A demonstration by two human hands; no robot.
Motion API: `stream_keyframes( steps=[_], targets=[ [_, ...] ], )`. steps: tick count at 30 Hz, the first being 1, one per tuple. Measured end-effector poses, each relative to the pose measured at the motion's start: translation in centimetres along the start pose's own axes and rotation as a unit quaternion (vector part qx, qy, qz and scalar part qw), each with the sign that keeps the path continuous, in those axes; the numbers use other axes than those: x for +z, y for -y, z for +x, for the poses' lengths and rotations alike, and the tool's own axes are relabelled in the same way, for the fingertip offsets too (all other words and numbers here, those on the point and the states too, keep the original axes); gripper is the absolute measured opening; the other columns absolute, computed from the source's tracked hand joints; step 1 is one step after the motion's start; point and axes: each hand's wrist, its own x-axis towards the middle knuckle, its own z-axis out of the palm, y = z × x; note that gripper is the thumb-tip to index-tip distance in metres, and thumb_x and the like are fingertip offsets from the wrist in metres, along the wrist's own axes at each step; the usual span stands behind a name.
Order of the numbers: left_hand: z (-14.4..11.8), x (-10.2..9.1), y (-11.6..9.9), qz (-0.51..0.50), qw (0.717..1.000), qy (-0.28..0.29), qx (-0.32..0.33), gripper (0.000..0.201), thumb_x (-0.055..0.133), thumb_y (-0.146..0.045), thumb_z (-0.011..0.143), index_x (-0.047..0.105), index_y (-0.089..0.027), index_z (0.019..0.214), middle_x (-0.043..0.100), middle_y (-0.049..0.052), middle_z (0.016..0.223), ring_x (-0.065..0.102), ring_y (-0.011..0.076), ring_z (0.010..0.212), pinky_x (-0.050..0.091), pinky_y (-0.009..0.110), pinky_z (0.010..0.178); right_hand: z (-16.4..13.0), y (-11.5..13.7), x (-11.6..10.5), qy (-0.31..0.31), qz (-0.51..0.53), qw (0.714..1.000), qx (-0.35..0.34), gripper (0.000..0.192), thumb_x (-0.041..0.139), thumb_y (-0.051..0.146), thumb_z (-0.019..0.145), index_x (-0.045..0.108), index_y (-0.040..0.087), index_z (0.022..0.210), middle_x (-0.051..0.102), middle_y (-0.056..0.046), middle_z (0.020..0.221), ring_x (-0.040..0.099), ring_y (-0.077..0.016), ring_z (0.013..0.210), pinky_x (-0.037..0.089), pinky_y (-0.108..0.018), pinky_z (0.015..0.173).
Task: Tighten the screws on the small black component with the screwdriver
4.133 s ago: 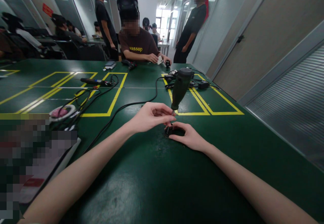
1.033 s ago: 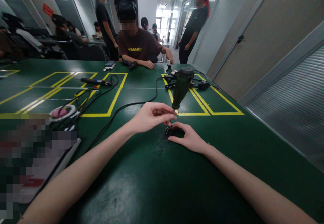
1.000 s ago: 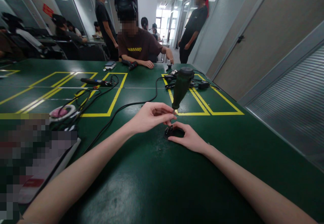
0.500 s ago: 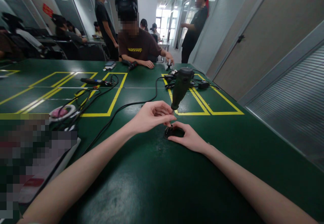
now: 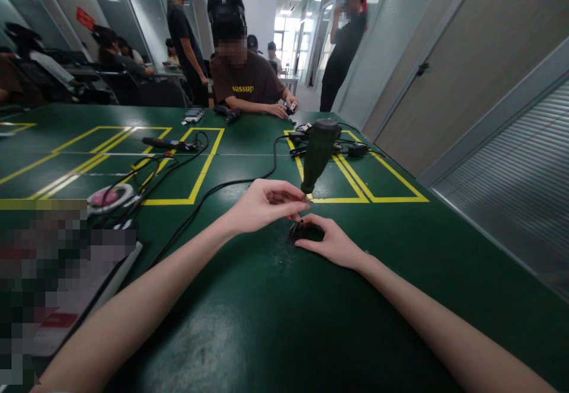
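Pinching the green screwdriver (image 5: 318, 155) near its tip with your left hand (image 5: 262, 206) while your right hand (image 5: 334, 240) steadies the small black part (image 5: 299, 230) on the bench (image 5: 249, 322), you're mid-screw, so keep it upright.

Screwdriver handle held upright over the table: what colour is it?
Dark green, seen best in the head view: screwdriver handle.

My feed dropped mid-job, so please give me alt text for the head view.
The left hand pinches the shaft of an upright green screwdriver whose tip meets a small black part, which the right hand steadies on the green table. Black cables trail left; a seated person works opposite.
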Motion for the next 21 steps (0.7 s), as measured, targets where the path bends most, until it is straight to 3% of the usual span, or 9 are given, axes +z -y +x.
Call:
stream_keyframes(
  steps=[21],
  targets=[
    [0.05,0.34,0.16,-0.02,1.0,-0.006,-0.015,0.027,0.087,-0.031,0.075,0.072,-0.011,0.085,0.076,0.005,0.076,0.07,0.0125,0.063,0.057,0.023,0.063,-0.01,-0.18,0.07,-0.004,0.003,1.0,-0.001,0.021,0.077,0.036,0.085,0.069,0.022,0.098,0.077,-0.004,0.097,0.072,-0.0244,0.093,0.057,-0.04,0.09]
  ],
)
